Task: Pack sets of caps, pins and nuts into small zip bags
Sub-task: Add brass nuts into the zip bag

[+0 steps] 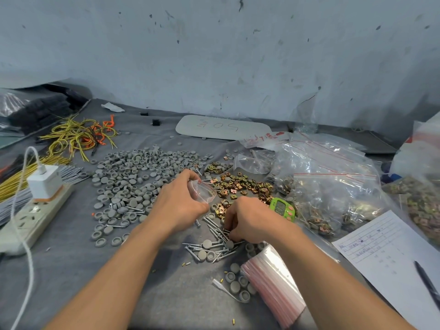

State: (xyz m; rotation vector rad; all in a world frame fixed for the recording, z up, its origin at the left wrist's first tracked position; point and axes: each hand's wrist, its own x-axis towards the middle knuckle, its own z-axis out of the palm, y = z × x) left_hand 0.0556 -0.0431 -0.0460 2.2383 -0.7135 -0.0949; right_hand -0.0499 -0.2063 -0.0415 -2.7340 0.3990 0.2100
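Grey cloth worktop (71,270) below a scuffed wall. At left, a heap of round grey plastic caps (133,177). At centre, the left hand (181,206) pinches a small clear zip bag (202,190) beside square brass-coloured nuts (240,184). The right hand (252,220) curls its fingers onto silver metal pins (214,236); whether they grip one cannot be told.

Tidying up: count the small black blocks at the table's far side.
2: one block farthest back, the other nearer, beside the white card. More may be hidden.
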